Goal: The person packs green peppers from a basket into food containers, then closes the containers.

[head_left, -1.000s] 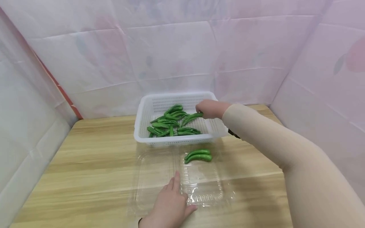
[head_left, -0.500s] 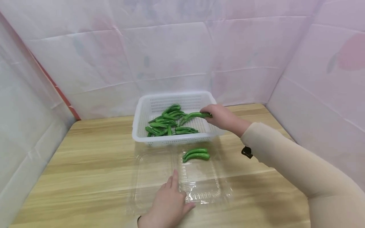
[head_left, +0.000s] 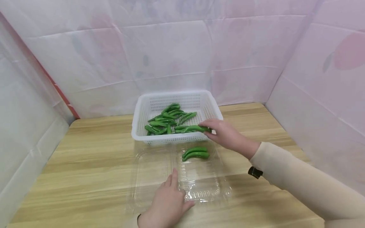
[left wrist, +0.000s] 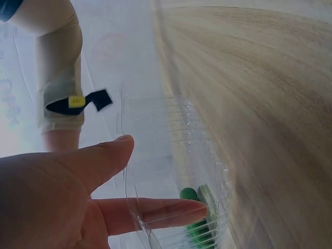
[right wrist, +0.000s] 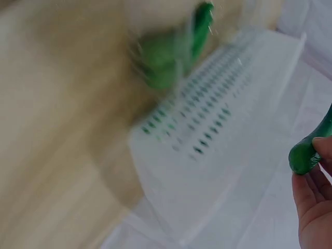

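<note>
My right hand (head_left: 228, 136) pinches a green chili pepper (right wrist: 306, 153) by its thick end, over the front right rim of a white perforated basket (head_left: 214, 106). Several more green peppers (head_left: 163, 122) lie heaped in the basket's left and middle. In front of it, a clear plastic clamshell box (head_left: 201, 182) lies unfolded on the table. Two peppers (head_left: 196, 154) sit side by side at the far end of its right half. With index finger and thumb extended, my left hand (head_left: 168, 202) rests on the near middle of the box, along the fold.
The wooden tabletop (head_left: 85, 171) extends to both sides of the box and basket. Pale patterned sheets (head_left: 171, 53) hang behind the table and at its left and right. A dark device (head_left: 255, 172) is strapped under my right sleeve.
My right hand has drawn a pepper from the basket's pile, moving right and toward me to the front rim. The left hand has stayed on the box.
</note>
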### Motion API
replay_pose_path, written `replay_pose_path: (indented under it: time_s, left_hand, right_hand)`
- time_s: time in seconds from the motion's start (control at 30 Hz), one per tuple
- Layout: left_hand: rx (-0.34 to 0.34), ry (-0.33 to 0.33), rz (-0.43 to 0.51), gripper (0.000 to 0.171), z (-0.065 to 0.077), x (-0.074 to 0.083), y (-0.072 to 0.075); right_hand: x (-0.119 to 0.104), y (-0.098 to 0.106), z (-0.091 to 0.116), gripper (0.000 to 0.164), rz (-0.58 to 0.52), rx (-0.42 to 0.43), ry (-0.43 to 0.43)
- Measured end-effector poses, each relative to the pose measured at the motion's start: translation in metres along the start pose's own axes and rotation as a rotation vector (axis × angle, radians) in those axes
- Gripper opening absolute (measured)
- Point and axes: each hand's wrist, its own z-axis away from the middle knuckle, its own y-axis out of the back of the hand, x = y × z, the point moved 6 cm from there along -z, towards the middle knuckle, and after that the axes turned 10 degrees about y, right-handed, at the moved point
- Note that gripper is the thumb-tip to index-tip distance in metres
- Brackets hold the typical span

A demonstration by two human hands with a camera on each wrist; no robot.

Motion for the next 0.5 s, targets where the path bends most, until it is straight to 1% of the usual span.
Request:
replay_pose_path:
  time_s: [0.13, 0.27, 0.5]
  left_hand:
    - [0.001, -0.001, -0.006, 0.052, -0.001, 0.0, -0.001]
    - [0.011, -0.003, -0.011, 0.053, -0.001, 0.001, 0.0]
    - [0.03, -0.004, -0.022, 0.055, -0.002, 0.001, 0.0]
  right_hand:
    - [-0.007, -0.024, 0.017, 0.032, -0.045, -0.1, -0.001]
    - [-0.011, -0.044, 0.031, 0.029, -0.023, -0.197, 0.003]
    - [-0.015, -0.063, 0.042, 0.027, 0.036, -0.255, 0.01]
